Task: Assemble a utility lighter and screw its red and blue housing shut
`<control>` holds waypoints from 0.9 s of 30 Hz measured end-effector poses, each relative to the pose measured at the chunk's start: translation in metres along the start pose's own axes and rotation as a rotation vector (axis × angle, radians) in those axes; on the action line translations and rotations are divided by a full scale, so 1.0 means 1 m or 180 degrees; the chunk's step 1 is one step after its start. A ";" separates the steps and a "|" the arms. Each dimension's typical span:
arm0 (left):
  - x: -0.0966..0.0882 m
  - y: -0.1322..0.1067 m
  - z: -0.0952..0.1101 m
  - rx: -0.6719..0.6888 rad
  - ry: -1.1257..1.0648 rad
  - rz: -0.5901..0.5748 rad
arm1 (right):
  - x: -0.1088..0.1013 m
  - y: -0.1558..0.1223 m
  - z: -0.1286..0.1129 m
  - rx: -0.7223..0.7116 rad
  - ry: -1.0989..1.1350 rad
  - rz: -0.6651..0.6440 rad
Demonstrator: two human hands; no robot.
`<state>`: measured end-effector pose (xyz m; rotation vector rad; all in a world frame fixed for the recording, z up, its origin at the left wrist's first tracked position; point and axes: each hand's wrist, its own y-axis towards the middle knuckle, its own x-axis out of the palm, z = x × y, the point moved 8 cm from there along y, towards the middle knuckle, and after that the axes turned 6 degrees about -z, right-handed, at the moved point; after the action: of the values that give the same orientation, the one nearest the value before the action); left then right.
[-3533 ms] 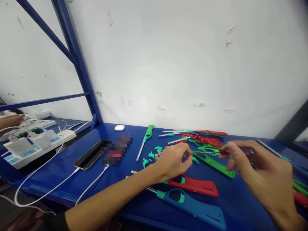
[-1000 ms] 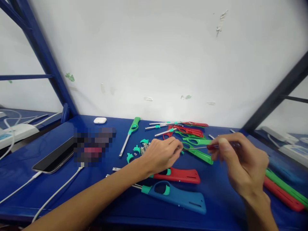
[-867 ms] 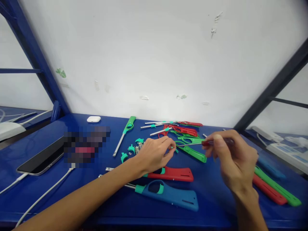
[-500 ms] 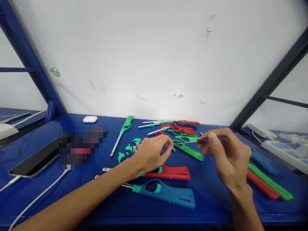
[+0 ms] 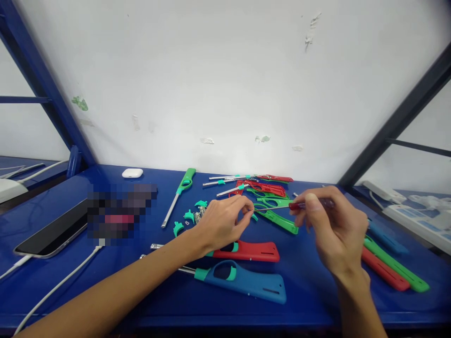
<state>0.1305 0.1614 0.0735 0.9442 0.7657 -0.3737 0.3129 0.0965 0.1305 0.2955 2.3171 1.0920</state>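
My right hand [image 5: 334, 230] grips a small screwdriver [image 5: 299, 205] with a red handle, its thin shaft pointing left. My left hand [image 5: 223, 223] pinches something tiny at the shaft's tip; I cannot make out what it is. Both hands hover over the blue table [image 5: 317, 291], above a green lighter shell [image 5: 280, 220]. Just below my left hand lie a red lighter [image 5: 246, 251] and a blue lighter [image 5: 243, 281], each with a metal tube pointing left.
More red and green shells and metal tubes [image 5: 260, 185] are piled behind my hands. A green lighter [image 5: 178, 195], small teal parts [image 5: 188, 218], a white earbud case [image 5: 132, 172] and a phone on a cable [image 5: 52, 234] lie left. Red and green lighters [image 5: 391, 270] lie right.
The view has swung to the right and steadied. Both hands have stayed together around the screwdriver tip, with only small shifts of the fingers.
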 end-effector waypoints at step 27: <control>0.000 -0.001 0.004 0.0171 0.0112 0.0039 | -0.002 0.000 -0.001 -0.0163 0.0014 0.0073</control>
<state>0.1314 0.1580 0.0749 1.0076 0.7848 -0.3692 0.3135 0.0947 0.1318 0.3009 2.2908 1.1624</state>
